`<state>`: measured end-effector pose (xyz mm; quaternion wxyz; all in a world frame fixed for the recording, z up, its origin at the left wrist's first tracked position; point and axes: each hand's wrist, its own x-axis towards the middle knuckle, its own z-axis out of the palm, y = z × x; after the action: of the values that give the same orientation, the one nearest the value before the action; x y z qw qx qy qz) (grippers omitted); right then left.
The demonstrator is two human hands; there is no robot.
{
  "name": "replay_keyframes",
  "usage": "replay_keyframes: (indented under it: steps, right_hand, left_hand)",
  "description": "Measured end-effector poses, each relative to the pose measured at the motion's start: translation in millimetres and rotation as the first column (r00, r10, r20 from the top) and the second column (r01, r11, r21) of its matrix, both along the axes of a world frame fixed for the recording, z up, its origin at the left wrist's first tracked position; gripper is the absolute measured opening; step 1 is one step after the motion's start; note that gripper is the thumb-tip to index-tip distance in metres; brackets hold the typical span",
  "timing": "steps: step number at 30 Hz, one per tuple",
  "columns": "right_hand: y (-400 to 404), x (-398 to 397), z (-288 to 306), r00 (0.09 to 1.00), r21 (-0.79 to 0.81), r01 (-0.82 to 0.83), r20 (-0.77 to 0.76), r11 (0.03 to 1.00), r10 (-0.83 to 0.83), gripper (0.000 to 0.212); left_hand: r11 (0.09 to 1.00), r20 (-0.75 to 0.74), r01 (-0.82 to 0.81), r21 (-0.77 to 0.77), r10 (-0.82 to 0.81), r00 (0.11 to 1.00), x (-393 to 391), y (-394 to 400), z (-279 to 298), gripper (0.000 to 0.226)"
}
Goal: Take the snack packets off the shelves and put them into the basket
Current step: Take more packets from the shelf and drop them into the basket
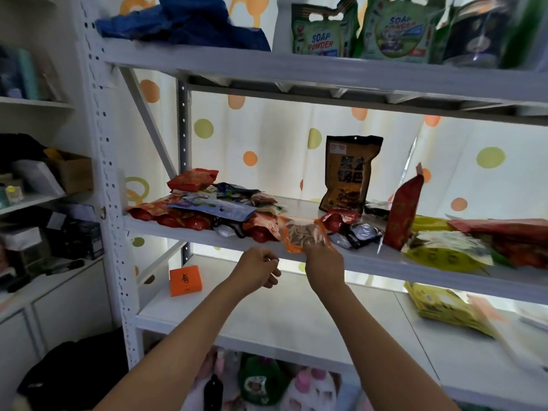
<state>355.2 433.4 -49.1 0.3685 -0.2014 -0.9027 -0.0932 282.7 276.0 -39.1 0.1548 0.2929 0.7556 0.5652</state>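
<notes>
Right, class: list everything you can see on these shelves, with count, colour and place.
soap powder bags: two, green, top shelf right
blue cloth: one, top shelf left
dark pouch: one, brown-black, upright, middle shelf
snack pile: many, mostly red, middle shelf left
clear packet: one, orange-edged, middle shelf front edge
red pouch: one, upright, middle shelf right
yellow packets: several, middle and lower shelf right
orange box: one, lower shelf left
left hand: loosely curled, holding nothing
right hand: pinches clear packet
</notes>
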Motion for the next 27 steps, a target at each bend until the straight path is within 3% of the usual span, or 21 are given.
replay_keyframes:
  steps: [2,5,7,9,12,17,21,24,27]
  right_hand:
    - [-3.7,9.7,-4.2,0.998,-0.031,0.02,-0.058,0.999,-0.022,0.026]
    - [-9.5,20.3,-20.1,0.997,-0.107,0.055,0.067,0.993,-0.048,0.023]
    - [-15.0,32.9,-34.3,0.997,-0.156,0.042,0.069,0.987,-0.031,0.024]
    - [-21.8,47.4,-48.9,0.999,-0.208,-0.013,0.026,0.978,0.018,0.028]
    - [-30.6,65.5,-81.0,0.996,-0.285,-0.078,0.023,0.955,0.088,0.03]
    - [-44.2,94.6,-134.4,0.971,-0.437,-0.236,-0.134,0.868,0.196,0.03]
    - [-58.2,121.2,-155.2,0.958,-0.761,-0.258,-0.281,0.595,0.055,0.026]
    - [-61.7,135.0,-170.2,0.925,-0.879,-0.265,-0.348,0.397,-0.154,0.016]
    - [-63.1,140.6,-174.9,0.911,-0.934,-0.298,-0.339,0.196,-0.235,0.026]
  left_hand:
    - [0.999,0.082,0.0,0.035,-0.003,0.997,6.0,1.7,-9.4,0.016]
    - [0.996,0.329,-0.009,0.087,-0.02,0.944,17.4,5.8,-24.2,0.027]
    - [0.992,0.429,-0.019,0.125,-0.037,0.903,23.9,12.3,-33.9,0.039]
    - [0.982,0.483,-0.004,0.187,-0.088,0.871,29.2,19.1,-43.4,0.049]
    - [0.953,0.569,0.042,0.299,-0.213,0.794,40.4,26.3,-65.5,0.047]
    - [0.933,0.559,-0.026,0.36,-0.194,0.806,62.7,23.5,-112.7,0.045]
    - [0.938,0.579,-0.064,0.341,-0.156,0.801,88.2,10.8,-143.4,0.034]
    - [0.954,0.605,-0.139,0.267,-0.054,0.795,99.9,-3.7,-157.0,0.028]
    - [0.98,0.572,-0.05,0.195,-0.072,0.817,109.7,-21.8,-161.7,0.029]
